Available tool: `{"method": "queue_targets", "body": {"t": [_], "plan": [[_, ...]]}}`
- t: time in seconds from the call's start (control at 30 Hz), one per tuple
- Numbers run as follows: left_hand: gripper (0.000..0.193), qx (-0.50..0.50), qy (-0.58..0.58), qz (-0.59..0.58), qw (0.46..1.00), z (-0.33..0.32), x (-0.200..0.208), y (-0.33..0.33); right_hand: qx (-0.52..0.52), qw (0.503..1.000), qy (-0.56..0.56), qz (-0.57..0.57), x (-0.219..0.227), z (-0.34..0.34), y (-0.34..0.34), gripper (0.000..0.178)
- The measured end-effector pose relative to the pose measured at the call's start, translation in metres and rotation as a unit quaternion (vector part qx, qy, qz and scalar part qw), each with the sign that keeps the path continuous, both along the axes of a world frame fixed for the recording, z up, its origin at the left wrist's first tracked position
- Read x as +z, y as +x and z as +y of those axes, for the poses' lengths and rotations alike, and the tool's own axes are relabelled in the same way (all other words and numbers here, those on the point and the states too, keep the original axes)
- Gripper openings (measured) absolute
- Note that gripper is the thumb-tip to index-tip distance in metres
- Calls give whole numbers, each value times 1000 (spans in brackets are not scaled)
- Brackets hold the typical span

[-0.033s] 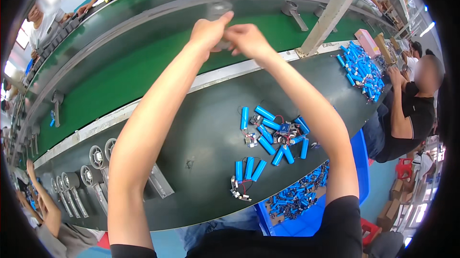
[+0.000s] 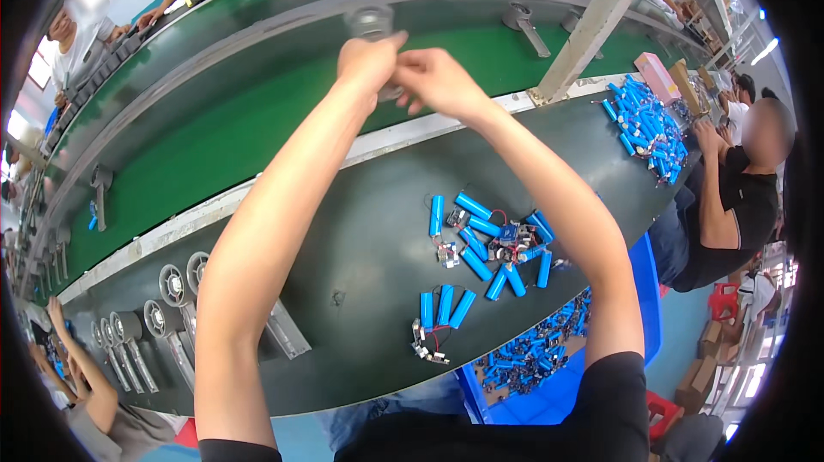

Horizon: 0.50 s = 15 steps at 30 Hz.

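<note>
Over the green belt (image 2: 232, 118), the left hand (image 2: 367, 63) grips a grey fan (image 2: 371, 19); the right hand (image 2: 439, 82) curls beside it, hold unclear.

Left of the left hand (image 2: 365, 67), the green belt (image 2: 232, 127) gives a broad open lane, interrupted well to the left by a fan (image 2: 101, 204). Right of the right hand (image 2: 438, 84), a second fan (image 2: 518, 17) and then the slanting post (image 2: 592, 28) stand in the way. Nearer the body than both hands, bare tabletop (image 2: 378, 196) lies between the forearms; batteries (image 2: 476, 264) obstruct its right part, and a fan row (image 2: 154, 316) its left.
</note>
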State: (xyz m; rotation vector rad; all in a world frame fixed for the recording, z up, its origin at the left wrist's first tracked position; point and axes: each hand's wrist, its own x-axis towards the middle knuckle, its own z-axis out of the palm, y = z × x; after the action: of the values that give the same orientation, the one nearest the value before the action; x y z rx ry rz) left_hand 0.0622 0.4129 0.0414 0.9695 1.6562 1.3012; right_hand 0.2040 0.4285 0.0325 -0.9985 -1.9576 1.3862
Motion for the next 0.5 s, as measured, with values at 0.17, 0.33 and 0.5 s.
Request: {"method": "queue_targets", "body": {"t": [0.17,0.33,0.5], "plan": [[22,18,14,27,999,-32,26,-20,-166,944,256,-123,6,76,71,52],[22,-15,-11,151,988,-140,77,-85,-460,718,250,-458,-40,157,134,69],[41,94,109,240,960,-270,83,-140,-280,706,311,-572,-98,215,185,49]]}}
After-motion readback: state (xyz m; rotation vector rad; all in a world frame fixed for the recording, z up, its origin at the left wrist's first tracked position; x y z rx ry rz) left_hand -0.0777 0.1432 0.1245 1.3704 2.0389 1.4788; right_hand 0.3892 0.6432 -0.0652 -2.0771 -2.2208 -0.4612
